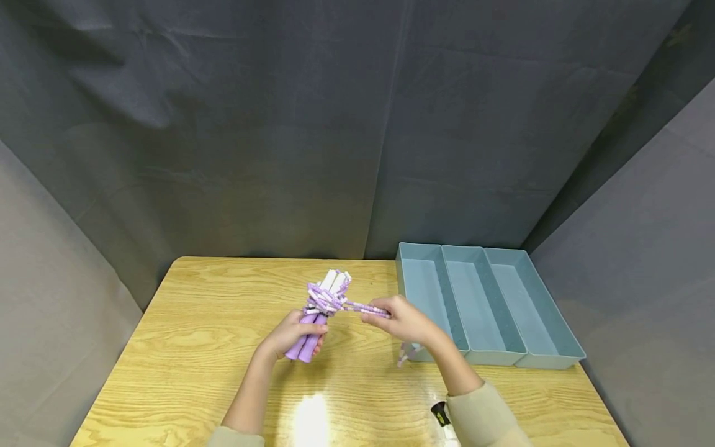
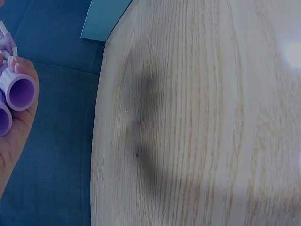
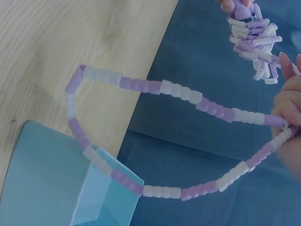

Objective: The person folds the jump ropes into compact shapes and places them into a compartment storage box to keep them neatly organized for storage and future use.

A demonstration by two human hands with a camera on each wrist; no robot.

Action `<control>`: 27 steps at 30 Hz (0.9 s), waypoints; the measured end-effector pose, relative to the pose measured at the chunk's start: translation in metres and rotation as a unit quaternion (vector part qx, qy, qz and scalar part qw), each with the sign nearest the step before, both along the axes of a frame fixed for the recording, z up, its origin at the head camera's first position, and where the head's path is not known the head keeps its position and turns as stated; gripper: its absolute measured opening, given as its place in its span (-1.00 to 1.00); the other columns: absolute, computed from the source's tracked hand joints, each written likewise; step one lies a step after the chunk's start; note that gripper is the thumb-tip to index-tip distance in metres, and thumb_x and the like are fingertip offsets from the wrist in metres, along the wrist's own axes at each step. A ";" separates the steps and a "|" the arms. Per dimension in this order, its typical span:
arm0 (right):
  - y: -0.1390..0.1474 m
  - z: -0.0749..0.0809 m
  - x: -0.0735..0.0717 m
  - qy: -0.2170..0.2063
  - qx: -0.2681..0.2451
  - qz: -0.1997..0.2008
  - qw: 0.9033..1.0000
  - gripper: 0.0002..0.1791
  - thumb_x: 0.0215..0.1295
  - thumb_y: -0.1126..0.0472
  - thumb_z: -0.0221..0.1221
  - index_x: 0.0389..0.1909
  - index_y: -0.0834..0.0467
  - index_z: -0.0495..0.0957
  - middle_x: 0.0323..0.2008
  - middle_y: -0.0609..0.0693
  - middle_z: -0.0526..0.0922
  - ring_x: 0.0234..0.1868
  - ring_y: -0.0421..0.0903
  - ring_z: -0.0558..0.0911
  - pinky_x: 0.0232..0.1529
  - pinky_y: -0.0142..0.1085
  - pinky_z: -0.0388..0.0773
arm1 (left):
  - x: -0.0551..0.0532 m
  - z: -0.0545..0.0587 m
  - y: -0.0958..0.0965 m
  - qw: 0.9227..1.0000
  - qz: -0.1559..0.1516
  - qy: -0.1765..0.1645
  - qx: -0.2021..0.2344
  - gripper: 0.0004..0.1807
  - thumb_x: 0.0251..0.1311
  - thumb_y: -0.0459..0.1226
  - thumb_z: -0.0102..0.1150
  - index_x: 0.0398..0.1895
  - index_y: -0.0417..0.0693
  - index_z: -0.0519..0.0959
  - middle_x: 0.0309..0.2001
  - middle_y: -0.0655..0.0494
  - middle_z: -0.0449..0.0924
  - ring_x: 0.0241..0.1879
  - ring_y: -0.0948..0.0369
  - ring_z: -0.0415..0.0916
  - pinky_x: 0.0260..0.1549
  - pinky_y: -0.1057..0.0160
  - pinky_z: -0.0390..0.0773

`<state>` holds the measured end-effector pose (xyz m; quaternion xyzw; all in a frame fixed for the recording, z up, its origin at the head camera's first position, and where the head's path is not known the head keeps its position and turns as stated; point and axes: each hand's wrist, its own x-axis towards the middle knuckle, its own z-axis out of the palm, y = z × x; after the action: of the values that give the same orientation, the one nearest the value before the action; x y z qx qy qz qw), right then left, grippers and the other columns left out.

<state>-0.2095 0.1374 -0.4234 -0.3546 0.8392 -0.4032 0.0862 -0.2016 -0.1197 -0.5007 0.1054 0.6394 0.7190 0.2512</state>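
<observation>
A beaded jump rope with purple handles (image 1: 308, 340) is held between the two hands. My left hand (image 1: 286, 336) grips both handles side by side, their hollow ends facing me; in the left wrist view the purple handle ends (image 2: 10, 81) show at the left edge. Purple and white beaded cord (image 1: 326, 299) is wound in a bundle around the upper part of the handles. My right hand (image 1: 403, 318) pinches a stretch of this cord pulled out to the right. From the right fingers hangs a loose loop of beads (image 3: 181, 92), seen whole in the right wrist view.
Three long blue-grey bins (image 1: 486, 298) stand side by side at the table's right, close to my right forearm. A small black and white object (image 1: 440, 413) lies by my right sleeve. Behind the wooden table (image 1: 184, 347) hangs a dark curtain (image 1: 279, 155).
</observation>
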 end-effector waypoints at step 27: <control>-0.012 0.023 -0.019 0.130 0.114 0.062 0.983 -0.71 0.26 0.10 0.10 -0.65 0.05 0.44 -0.73 -0.27 0.23 -0.69 -0.37 0.19 -0.65 -0.50 0.17 | 0.005 0.003 0.007 0.994 -0.089 -0.032 -0.051 -0.77 0.10 -0.33 0.13 -0.41 -0.41 0.40 -0.66 0.01 0.47 -0.70 0.22 0.44 -0.68 0.32 0.53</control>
<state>-0.2282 0.1250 -0.4005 -0.4437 0.8598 -0.2494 0.0408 -0.1969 -0.1128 -0.4981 0.1262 0.6548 0.6632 0.3398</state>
